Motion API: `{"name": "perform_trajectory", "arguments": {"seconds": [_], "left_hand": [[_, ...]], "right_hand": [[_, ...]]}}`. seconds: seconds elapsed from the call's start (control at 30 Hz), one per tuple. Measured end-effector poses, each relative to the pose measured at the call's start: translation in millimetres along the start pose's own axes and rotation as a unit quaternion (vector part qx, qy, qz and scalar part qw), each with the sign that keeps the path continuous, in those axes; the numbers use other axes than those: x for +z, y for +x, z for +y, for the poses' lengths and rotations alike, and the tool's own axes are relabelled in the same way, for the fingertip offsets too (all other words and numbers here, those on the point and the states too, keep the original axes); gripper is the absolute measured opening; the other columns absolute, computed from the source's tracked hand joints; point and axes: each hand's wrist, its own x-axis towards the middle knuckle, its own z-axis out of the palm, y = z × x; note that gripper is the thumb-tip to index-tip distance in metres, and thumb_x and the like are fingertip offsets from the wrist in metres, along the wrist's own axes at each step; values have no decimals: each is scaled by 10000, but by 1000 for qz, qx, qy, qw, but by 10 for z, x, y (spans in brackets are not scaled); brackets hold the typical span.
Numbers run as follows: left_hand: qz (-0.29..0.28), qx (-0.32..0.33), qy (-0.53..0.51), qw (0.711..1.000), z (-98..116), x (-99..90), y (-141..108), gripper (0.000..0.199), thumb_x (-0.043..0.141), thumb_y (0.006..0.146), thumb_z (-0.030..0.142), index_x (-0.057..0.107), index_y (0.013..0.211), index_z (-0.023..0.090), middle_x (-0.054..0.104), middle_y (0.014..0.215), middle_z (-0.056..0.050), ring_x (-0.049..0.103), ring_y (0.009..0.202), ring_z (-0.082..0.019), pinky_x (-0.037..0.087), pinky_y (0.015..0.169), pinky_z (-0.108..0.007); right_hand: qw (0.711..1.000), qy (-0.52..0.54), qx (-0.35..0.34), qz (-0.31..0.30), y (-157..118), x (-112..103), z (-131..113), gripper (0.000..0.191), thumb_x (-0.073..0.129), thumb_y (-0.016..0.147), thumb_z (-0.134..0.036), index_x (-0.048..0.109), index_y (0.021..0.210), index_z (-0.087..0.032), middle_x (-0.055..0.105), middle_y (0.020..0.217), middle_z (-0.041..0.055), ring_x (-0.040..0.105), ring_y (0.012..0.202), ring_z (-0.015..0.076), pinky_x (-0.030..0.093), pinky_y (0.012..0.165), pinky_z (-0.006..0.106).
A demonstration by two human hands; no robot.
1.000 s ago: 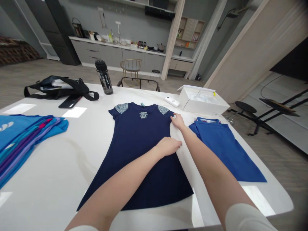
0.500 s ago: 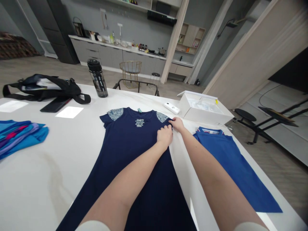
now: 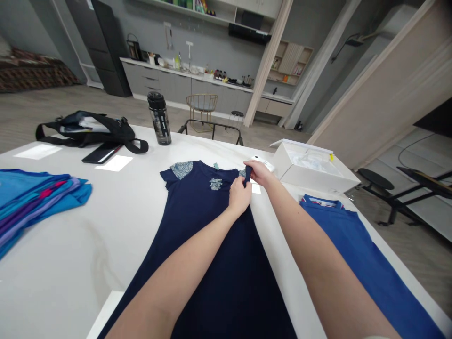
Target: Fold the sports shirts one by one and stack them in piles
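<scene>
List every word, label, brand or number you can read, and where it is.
None is readable.
Bottle: pale vertical lettering, too blurred to read.
Chest print on the navy garment: pattern or letters, cannot tell.
Neck tag: too small to show any text.

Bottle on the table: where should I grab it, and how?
Probably around the middle of the bottle, below its black lid, coming from your right. It stands upright, and its round, straight sides should suit wrapped fingers. The bag lies close on its left, so that side seems more awkward.
</scene>
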Motion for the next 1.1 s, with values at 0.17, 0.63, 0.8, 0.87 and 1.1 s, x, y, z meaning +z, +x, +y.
{"name": "perform_trajectory", "arguments": {"seconds": [0.17, 0.63, 0.8, 0.87, 1.1], "left_hand": [[46, -221, -329, 917, -150, -276, 69, 92, 524, 868, 233, 584, 809, 196, 603, 746, 9, 599, 752, -142, 486, 738, -256], [37, -350, -401, 846, -484, -775, 97, 294, 787, 769, 270, 571, 947, 181, 686, 817, -47, 652, 635, -144, 554, 618, -296], [42, -332, -337, 880, -547, -700, 292, 271, 796, 747, 240, 592, 924, 209, 691, 847, -45, 681, 733, -186, 566, 654, -319], [50, -286, -289, 912, -616, -680, 321, 216, 758, 772, 219, 620, 939, 223, 698, 895, -46, 691, 835, -205, 571, 708, -317], [107, -123, -22, 986, -737, -769, 257, 544, 565, 839, 68, 514, 1376, 140, 616, 1304, -166, 597, 1233, -269, 487, 1053, -389]], "right_hand": [[999, -9, -28, -20, 66, 656, -133, 224, 726, 794, -254, 508, 763, -212, 484, 575, -70, 429, 447, 76, 304, 405, 188], [871, -480, -96, 42, 340, 381, 478, 512, 513, 791, -151, 677, 1271, -227, 583, 1384, 110, 521, 1277, 313, 416, 1071, 456], [855, -509, -104, 15, 411, 460, 538, 456, 516, 854, -227, 657, 1287, -259, 550, 1425, 85, 496, 1291, 302, 412, 1068, 463], [851, -513, -110, 15, 414, 502, 549, 391, 547, 845, -246, 673, 1215, -262, 565, 1384, 86, 497, 1277, 312, 430, 1037, 479], [869, -453, -178, 90, 87, 504, 610, 298, 550, 891, -281, 628, 1167, -199, 576, 1227, 114, 582, 1095, 240, 472, 977, 383]]}}
